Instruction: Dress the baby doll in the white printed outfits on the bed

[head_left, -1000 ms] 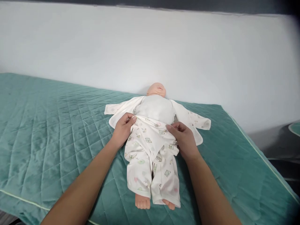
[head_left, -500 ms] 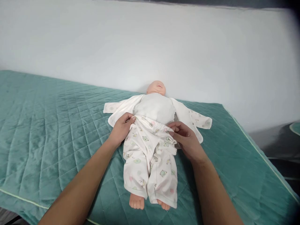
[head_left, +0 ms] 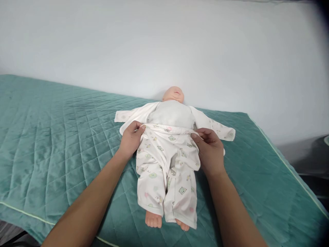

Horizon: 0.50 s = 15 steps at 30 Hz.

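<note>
The trousers (head_left: 167,164) are up at the doll's (head_left: 174,94) waist. The fingers of the left hand (head_left: 131,137) and right hand (head_left: 209,151) pinch the waistband. The jacket (head_left: 133,115) lies open.

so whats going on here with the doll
A baby doll lies on its back on a green quilted mattress. The person's left hand and right hand each pinch the waistband of the printed trousers at the doll's waist, one on either side. The trousers cover both legs, with the bare feet sticking out. The open top lies spread under the doll, its chest uncovered.
</note>
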### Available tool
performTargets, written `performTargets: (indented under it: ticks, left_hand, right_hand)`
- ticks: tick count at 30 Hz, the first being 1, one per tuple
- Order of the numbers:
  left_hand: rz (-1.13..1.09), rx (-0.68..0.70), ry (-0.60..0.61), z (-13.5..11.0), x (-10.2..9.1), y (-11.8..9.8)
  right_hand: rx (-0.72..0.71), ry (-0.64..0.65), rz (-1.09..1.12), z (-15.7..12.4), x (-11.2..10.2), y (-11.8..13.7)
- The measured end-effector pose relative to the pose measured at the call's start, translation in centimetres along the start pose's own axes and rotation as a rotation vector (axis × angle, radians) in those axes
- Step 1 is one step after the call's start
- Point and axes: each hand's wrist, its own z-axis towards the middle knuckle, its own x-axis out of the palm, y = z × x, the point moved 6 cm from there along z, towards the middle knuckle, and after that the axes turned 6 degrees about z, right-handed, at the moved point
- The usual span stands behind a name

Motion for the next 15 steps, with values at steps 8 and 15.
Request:
performTargets:
  ticks: [8, 15]
  left_hand:
    - [-0.051, -0.062, 0.231, -0.1, 1.3, 0.3]
    - [-0.264, -0.202, 0.376, -0.6, 1.0, -0.1]
  right_hand:
    - [0.09, 0.253, -0.005, 0.1, 0.3, -0.2]
    - [0.104, 0.359, -0.017, -0.4, 0.1, 0.5]
